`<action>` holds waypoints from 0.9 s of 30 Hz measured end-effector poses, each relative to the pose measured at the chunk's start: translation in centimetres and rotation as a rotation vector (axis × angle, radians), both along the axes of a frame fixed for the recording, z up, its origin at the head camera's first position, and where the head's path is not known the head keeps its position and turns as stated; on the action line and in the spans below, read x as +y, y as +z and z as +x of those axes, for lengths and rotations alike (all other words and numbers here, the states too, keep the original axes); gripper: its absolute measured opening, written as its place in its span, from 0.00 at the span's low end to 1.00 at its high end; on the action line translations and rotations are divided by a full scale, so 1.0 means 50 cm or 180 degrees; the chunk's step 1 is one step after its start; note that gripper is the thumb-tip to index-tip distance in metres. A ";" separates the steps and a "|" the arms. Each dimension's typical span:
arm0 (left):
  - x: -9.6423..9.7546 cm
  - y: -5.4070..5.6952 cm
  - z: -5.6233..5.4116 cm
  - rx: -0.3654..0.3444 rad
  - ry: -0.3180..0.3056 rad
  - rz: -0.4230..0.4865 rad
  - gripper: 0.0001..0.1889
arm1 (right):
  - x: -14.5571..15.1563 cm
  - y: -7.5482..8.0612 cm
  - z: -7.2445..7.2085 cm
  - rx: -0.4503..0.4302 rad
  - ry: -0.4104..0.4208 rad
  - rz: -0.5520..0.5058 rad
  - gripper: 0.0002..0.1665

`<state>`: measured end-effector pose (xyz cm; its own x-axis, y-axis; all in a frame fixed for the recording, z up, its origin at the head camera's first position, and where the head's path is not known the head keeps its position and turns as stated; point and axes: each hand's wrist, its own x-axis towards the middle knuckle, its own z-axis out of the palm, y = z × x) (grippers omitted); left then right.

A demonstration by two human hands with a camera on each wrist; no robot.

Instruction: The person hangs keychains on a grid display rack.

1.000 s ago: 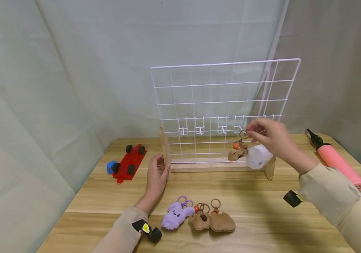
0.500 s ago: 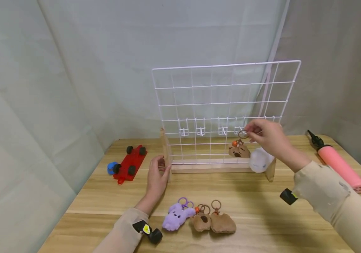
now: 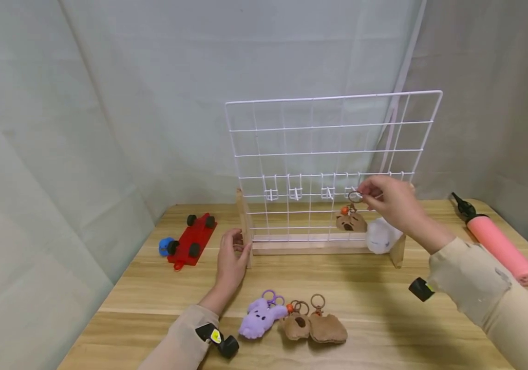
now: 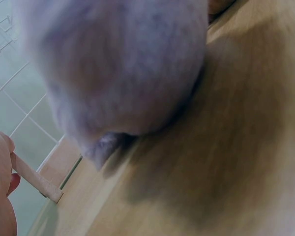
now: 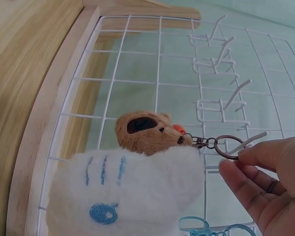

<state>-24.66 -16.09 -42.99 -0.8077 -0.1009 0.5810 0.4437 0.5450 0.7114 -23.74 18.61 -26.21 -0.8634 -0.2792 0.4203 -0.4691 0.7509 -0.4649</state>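
Note:
My right hand (image 3: pixel 391 200) pinches the metal ring (image 5: pixel 228 147) of a brown plush keychain (image 3: pixel 351 222) between thumb and fingers. In the right wrist view the ring overlaps the tip of a white hook (image 5: pixel 255 139); whether the hook passes through it I cannot tell. The brown plush, with an orange bead, dangles before the white wire grid rack (image 3: pixel 333 125). Beside it a white plush keychain (image 5: pixel 123 189) with blue stitching hangs below my hand. My left hand (image 3: pixel 230 262) grips the left wooden upright (image 3: pixel 243 218) of the rack's stand.
On the near table (image 3: pixel 153 318) lie a purple plush keychain (image 3: pixel 260 317) and two brown ones, a smaller (image 3: pixel 295 327) and a larger (image 3: pixel 327 329). A red toy car (image 3: pixel 193 240) lies wheels-up at left. At right is a pink hand pump (image 3: pixel 502 246).
The brown plush has turned so that its face shows, and its ring has shifted slightly left towards the hook. My left hand stays on the upright.

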 end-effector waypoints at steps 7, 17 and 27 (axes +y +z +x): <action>0.001 -0.003 0.001 -0.0006 0.0024 0.0019 0.20 | 0.002 -0.004 0.003 0.0163 -0.0050 0.0000 0.10; 0.003 0.000 0.003 0.0004 -0.0005 0.0042 0.20 | 0.008 0.003 0.031 0.0502 -0.0088 -0.0109 0.10; 0.001 0.001 0.002 0.0022 -0.0012 0.0003 0.20 | 0.014 0.008 0.062 0.0768 -0.0006 -0.0323 0.10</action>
